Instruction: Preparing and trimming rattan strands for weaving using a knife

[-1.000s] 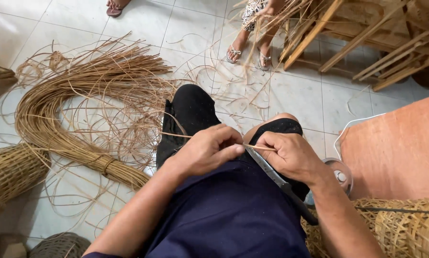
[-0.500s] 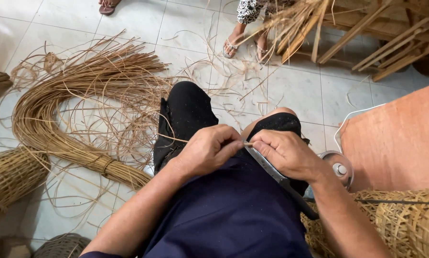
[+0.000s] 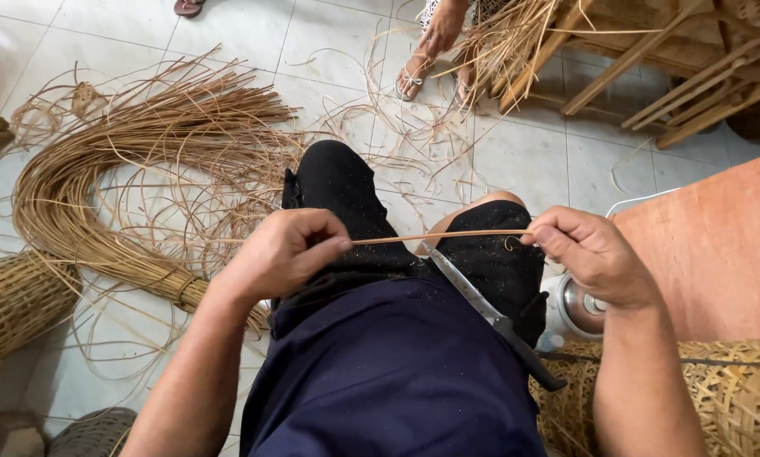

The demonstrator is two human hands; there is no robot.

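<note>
Left hand (image 3: 285, 252) closed in a loose fist over the lap, pinching one end of a thin rattan strip (image 3: 439, 238) between thumb and fingers. Right hand (image 3: 590, 254) also closed, fingers curled, gripping the other end of the same strip near the right knee. Strip stretched almost level between both hands, well above the black shorts (image 3: 346, 203), crossing just over the blade of a long knife (image 3: 481, 305). Knife lying diagonally across the right thigh, blade toward the strip, dark handle toward the lower right; not possible to tell whether blade and strip are touching. On the tiled floor (image 3: 532, 161) at the left, a big curved bundle of rattan strands (image 3: 126, 161), with loose strands scattered around it. Woven basket (image 3: 12, 300) at the left edge, just beside the end of the bundle. Another woven basket (image 3: 735, 398) at the lower right, close under the right forearm. Small round metal object (image 3: 576, 306) beside the right wrist. Orange board (image 3: 710, 245) at the right. At the top, sandalled feet of another person (image 3: 414, 76) near wooden frames (image 3: 668, 59).
</note>
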